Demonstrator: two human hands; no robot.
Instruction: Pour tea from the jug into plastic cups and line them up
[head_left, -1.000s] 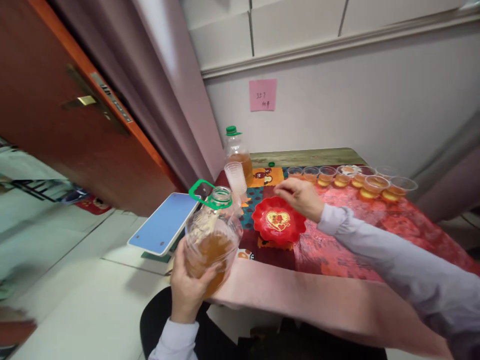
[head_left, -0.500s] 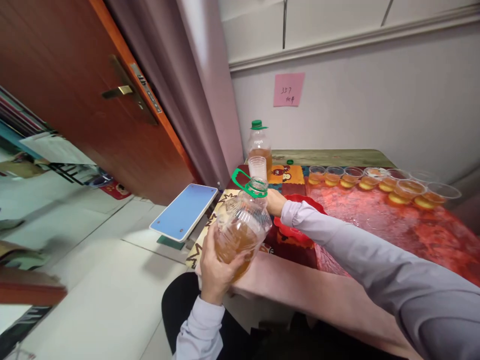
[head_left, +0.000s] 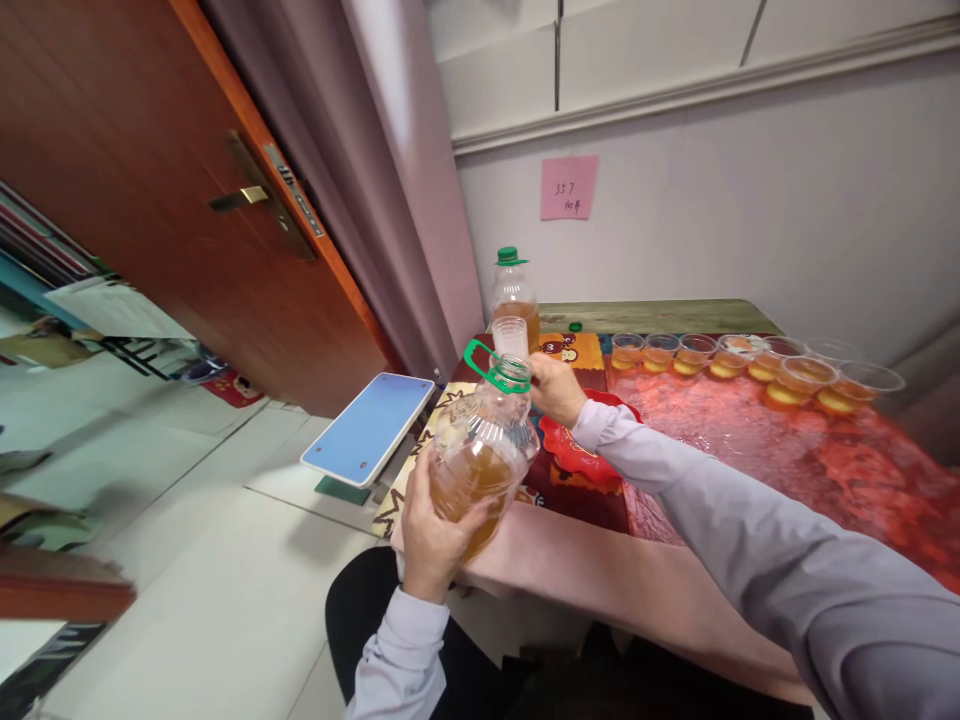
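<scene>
My left hand [head_left: 433, 535] is wrapped around the lower body of a clear plastic jug [head_left: 480, 450] with amber liquid in it. The jug leans slightly, its mouth uncapped, with a green carry handle [head_left: 484, 365] around the neck. Just behind that neck stands a stack of clear plastic cups [head_left: 511, 336]. My right hand [head_left: 556, 388] is beside the stack, its fingers curled; the jug's neck hides the fingertips, so what they grip cannot be made out. A second jug [head_left: 516, 295] with a green cap stands upright at the back, partly filled with amber liquid.
Several clear cups holding amber liquid [head_left: 694, 355] stand along the back of the red-covered table [head_left: 720, 450]. A red scalloped tray [head_left: 574, 445] lies under my right wrist. A loose green cap [head_left: 575, 327] is near the wall. A blue-topped stand [head_left: 369, 428] adjoins the left edge.
My right hand has risen from low behind the jug to beside the cup stack, with more of it showing. The left hand and jug are nearly unmoved; the view has shifted slightly.
</scene>
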